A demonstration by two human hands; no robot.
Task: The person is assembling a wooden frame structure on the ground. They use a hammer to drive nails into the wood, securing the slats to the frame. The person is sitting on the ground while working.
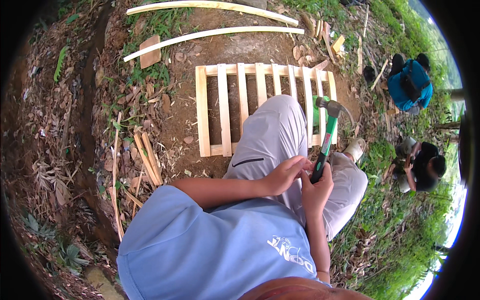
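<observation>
My right hand (318,191) is closed round the black lower grip of a claw hammer (326,141) with a green-and-black handle. The hammer stands head up, its metal head over the right end of a slatted wooden frame (224,110). Against the right hand, my left hand (287,176) has its fingers drawn together in a pinch; anything in them is too small or hidden to name. My bent knee in light grey trousers (272,132) covers the middle of the frame. Behind the hammer shows part of a green object (316,111), its kind unclear.
Two long, pale wooden strips (215,32) lie beyond the frame. Split wood pieces (148,159) rest on leaf-strewn ground to the left. At the right, one person in a blue top (410,82) and another in a dark top (427,167) are low on the slope.
</observation>
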